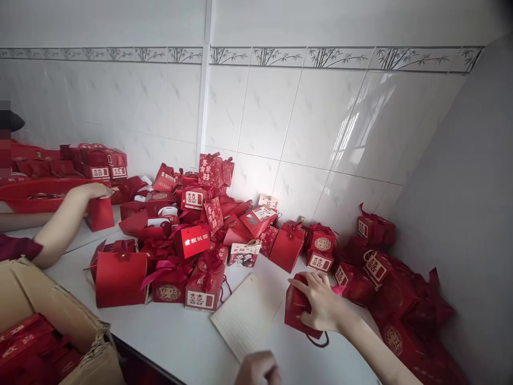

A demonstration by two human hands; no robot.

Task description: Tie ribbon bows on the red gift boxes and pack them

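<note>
My right hand (pixel 320 305) is wrapped over the top of a small red gift box (pixel 295 305), which sits on the white table with a dark red cord handle (pixel 320 342) looped at its lower edge. At the bottom edge of the view, my left hand (pixel 259 369) has its fingers curled; it is cut off by the frame, and whatever may be in it is hidden. Between my hands and the pile lies a lined paper pad (pixel 245 315). Beyond it stand a red box with white double-happiness label (pixel 200 298) and a card with two cartoon figures (pixel 243 256).
A heap of red gift boxes (pixel 210 216) with ribbons spreads along the tiled wall, and more boxes (pixel 395 283) pile up at right. A co-worker's hand (pixel 94 191) holds a red box at left, beside a red basin (pixel 36 187). An open cardboard carton (pixel 60 305) stands lower left.
</note>
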